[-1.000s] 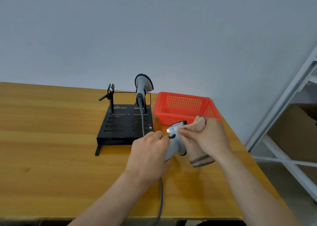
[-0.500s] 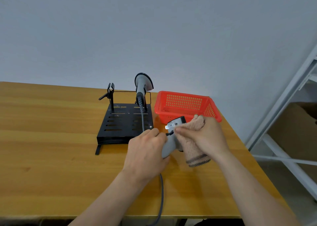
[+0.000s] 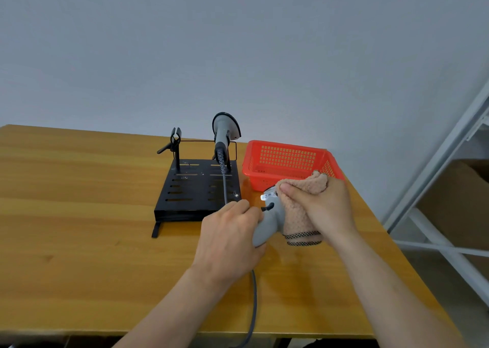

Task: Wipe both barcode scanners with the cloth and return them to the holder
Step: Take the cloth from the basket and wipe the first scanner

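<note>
Starting at the left, the light wooden surface [image 3: 66, 215] runs as open wood from its left edge to the flat black slotted metal holder [image 3: 190, 189], which sits toward the back, near the wall. The holder's left clip [image 3: 174, 141] stands bare. Its right clip carries a grey barcode scanner with a black-rimmed head [image 3: 223, 130], upright, its dark cable trailing down over the slotted base toward me.

My left hand [image 3: 230, 239] is just in front of the holder's near right corner. Its fingers [image 3: 238, 207] are curled tight round the handle of the second grey barcode scanner [image 3: 270, 223], held off the wood with its head tilted up and away from me. That scanner's grey cable [image 3: 254, 300] hangs from under my palm and drops over the near edge between my forearms.

Touching the scanner on its right is the pinkish-beige knitted cloth with dark bands [image 3: 296, 215]. My right hand [image 3: 322, 205] grips it bunched and presses it against the scanner's head, fingertips lying across the top.

Behind that hand, just apart, stands the red perforated plastic basket [image 3: 287, 145], beside the holder. The surface's right edge slants close past my right wrist. Beyond it are a white metal shelf frame [image 3: 434, 162] and a brown cardboard box [image 3: 460, 202].
</note>
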